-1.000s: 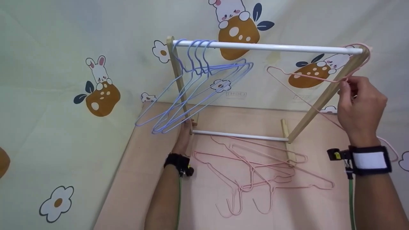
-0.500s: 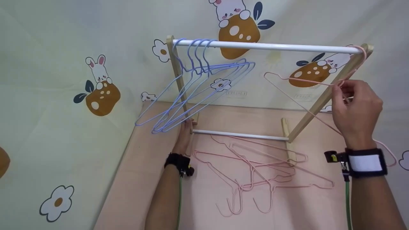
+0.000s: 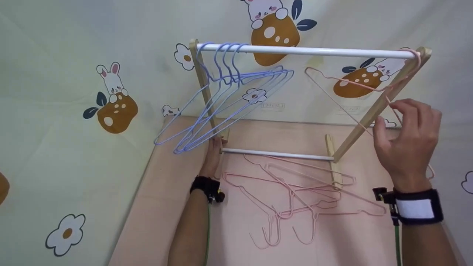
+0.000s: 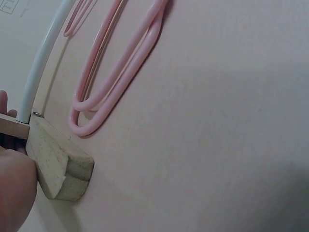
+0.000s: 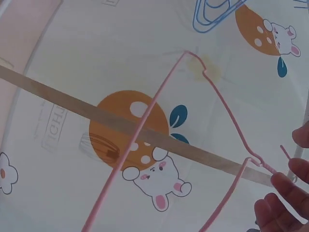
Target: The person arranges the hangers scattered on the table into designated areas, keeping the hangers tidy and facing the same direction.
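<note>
- My right hand (image 3: 410,144), fingers parted and holding nothing, is near a pink hanger (image 3: 356,83) on the rack (image 3: 303,51).
- My left hand (image 3: 211,159) grips the left post (image 3: 207,99).

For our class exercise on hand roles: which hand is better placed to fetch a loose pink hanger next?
Probably the right hand: it seems to hold nothing, close beside the hung pink hanger, while the left hand grips the rack near its base.

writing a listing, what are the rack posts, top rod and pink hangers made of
Rack posts: matte, likely wood, pale tan. Top rod: smooth, shiny white, maybe painted metal or plastic. Pink hangers: probably plastic-coated wire, thin with soft sheen.
</note>
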`<state>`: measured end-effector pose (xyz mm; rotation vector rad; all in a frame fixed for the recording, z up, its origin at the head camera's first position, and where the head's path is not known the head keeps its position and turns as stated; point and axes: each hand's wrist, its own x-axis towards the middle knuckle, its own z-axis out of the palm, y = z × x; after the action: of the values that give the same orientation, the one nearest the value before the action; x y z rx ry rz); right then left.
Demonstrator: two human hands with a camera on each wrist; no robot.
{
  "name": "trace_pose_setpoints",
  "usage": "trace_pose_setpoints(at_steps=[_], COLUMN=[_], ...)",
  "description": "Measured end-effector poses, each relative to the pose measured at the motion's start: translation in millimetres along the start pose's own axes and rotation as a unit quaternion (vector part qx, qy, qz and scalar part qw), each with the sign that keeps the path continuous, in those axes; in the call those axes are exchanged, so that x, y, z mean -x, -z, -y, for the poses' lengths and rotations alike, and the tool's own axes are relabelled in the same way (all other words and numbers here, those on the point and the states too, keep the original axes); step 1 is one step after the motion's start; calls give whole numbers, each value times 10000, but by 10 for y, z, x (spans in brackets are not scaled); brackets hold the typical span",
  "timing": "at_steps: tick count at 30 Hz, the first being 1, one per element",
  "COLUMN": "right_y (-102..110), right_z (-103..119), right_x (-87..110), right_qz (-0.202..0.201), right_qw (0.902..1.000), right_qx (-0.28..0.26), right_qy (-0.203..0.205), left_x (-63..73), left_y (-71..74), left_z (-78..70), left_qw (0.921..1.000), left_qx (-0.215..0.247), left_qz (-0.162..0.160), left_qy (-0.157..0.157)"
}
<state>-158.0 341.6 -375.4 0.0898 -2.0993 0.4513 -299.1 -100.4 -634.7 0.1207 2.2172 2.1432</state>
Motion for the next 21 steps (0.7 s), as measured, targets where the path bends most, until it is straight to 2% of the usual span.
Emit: trace_pose_setpoints(at_steps=[5, 8, 13, 16, 21], right_y=[-75, -145, -324, -431, -551], right_z=[61, 69, 21, -58, -241], right_x=[252, 434, 810, 1088, 1587], right_qz=[325, 697, 1399, 2022, 3182], right_qw=[9980, 9947, 9848, 9732, 9397], right_qx=[-377, -524, -857, -988, -1212], right_qy=[388, 542, 568, 483, 316], left_x=[-37, 50, 75, 71, 74], left_y=[24, -20, -46, -54, -55], left_z=[76, -80, -143, -147, -156], left_qw=[9999, 10000, 9998, 9998, 9997], left_qx=[-88, -67, -20, -3, -67], left_qz=[-31, -43, -74, -39, -51], left_qy=[-124, -41, 177, 208, 225])
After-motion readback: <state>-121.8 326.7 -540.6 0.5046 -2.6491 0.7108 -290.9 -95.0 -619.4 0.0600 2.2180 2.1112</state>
